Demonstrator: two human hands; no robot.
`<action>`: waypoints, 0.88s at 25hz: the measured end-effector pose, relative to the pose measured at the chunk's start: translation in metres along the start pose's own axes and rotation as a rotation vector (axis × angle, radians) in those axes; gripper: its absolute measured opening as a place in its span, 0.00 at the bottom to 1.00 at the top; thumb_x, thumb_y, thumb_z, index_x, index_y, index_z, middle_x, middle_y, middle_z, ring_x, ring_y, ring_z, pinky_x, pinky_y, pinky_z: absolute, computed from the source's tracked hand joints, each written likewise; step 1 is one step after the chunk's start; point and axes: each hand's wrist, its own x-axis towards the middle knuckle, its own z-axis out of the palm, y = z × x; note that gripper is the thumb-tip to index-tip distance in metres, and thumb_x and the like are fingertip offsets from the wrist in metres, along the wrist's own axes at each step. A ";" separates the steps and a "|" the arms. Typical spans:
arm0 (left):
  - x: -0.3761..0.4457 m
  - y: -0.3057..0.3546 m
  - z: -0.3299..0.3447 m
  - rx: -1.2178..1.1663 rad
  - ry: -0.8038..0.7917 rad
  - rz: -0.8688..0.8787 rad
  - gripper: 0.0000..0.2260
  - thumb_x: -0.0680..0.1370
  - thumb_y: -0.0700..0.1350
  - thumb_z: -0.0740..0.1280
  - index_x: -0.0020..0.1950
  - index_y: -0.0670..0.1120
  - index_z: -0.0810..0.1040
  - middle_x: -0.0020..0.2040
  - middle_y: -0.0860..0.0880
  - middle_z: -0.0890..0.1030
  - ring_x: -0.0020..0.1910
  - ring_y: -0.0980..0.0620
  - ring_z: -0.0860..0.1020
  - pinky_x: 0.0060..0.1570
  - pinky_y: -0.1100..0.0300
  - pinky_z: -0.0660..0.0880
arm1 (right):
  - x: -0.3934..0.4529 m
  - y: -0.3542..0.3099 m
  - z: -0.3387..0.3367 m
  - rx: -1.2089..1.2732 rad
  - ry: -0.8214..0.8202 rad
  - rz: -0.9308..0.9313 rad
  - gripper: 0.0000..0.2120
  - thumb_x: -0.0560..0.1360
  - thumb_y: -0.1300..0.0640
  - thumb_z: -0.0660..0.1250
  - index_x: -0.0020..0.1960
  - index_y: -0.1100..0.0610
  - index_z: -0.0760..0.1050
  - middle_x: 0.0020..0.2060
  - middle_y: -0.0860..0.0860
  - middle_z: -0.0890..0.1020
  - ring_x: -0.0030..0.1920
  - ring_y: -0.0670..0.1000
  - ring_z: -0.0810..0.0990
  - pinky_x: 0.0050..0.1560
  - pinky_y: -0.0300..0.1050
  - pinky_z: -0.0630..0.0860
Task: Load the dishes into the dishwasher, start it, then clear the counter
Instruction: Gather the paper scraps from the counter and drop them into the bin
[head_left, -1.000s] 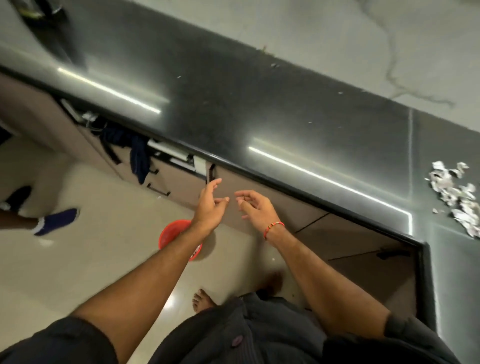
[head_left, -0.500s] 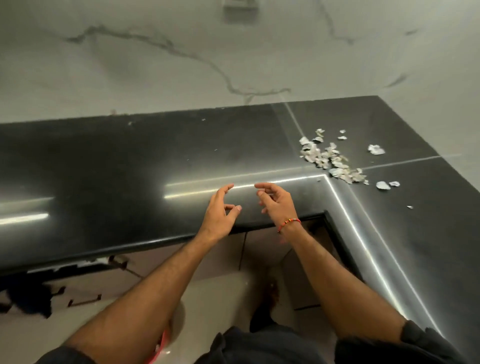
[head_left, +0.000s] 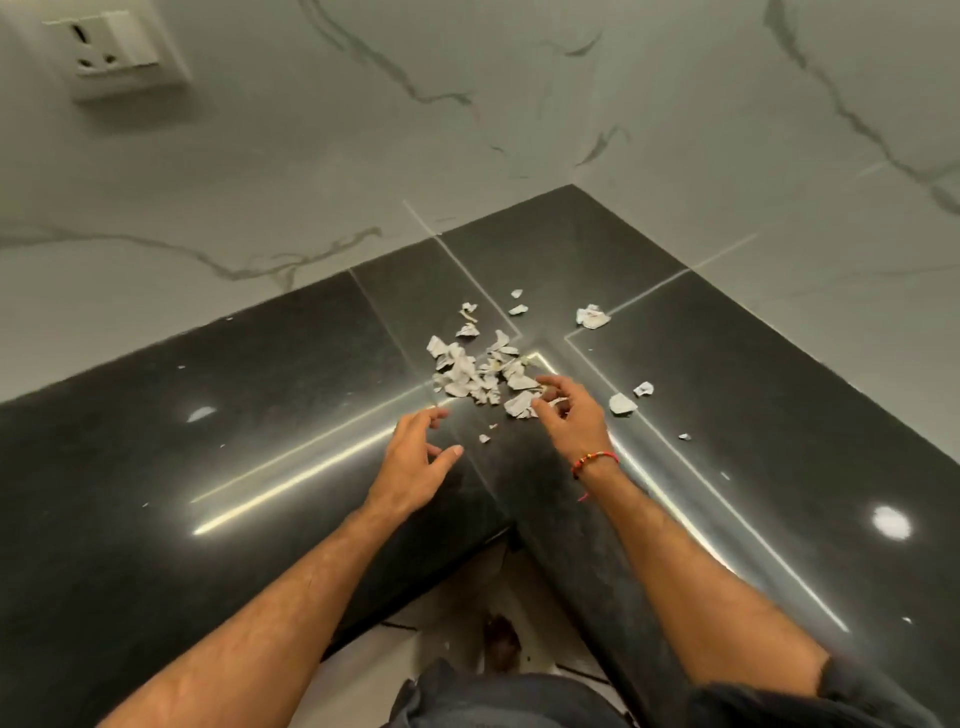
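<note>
A pile of torn white paper scraps (head_left: 475, 371) lies on the black stone counter (head_left: 270, 415), at its inner corner. My right hand (head_left: 574, 421), with a red thread at the wrist, reaches the near edge of the pile. Its fingers bend down onto the scraps, and a scrap shows between thumb and fingers; whether it is pinched is unclear. My left hand (head_left: 415, 460) hovers just left of the pile, fingers loosely spread and holding nothing. The dishwasher and dishes are out of view.
Loose scraps (head_left: 592, 317) lie apart from the pile toward the back and right (head_left: 622, 403). White marble walls meet behind the corner, with a wall socket (head_left: 117, 49) at upper left. The counter's front edge wraps around me, with floor below.
My view swung from the cabinets and floor up to the counter corner. Both hands moved forward over the counter, and my right hand reached the scrap pile.
</note>
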 end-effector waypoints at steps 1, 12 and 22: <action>0.011 0.005 0.007 0.052 -0.038 0.026 0.15 0.78 0.45 0.72 0.64 0.53 0.77 0.56 0.54 0.77 0.43 0.60 0.79 0.44 0.70 0.74 | 0.013 0.008 -0.016 -0.064 0.063 0.010 0.14 0.75 0.61 0.70 0.60 0.53 0.79 0.46 0.50 0.77 0.35 0.42 0.72 0.45 0.36 0.73; 0.091 0.018 0.043 0.305 -0.317 0.194 0.16 0.81 0.48 0.67 0.69 0.48 0.78 0.67 0.49 0.77 0.66 0.52 0.73 0.71 0.56 0.68 | 0.069 0.056 -0.071 -0.574 0.225 0.423 0.13 0.76 0.59 0.62 0.58 0.63 0.77 0.59 0.65 0.73 0.58 0.65 0.73 0.62 0.51 0.70; 0.140 -0.013 -0.002 0.170 0.049 -0.140 0.22 0.82 0.53 0.66 0.74 0.48 0.69 0.70 0.46 0.66 0.70 0.45 0.67 0.69 0.48 0.68 | 0.099 0.032 -0.033 -0.517 0.198 0.290 0.13 0.79 0.58 0.60 0.59 0.57 0.79 0.55 0.61 0.79 0.58 0.59 0.76 0.60 0.46 0.70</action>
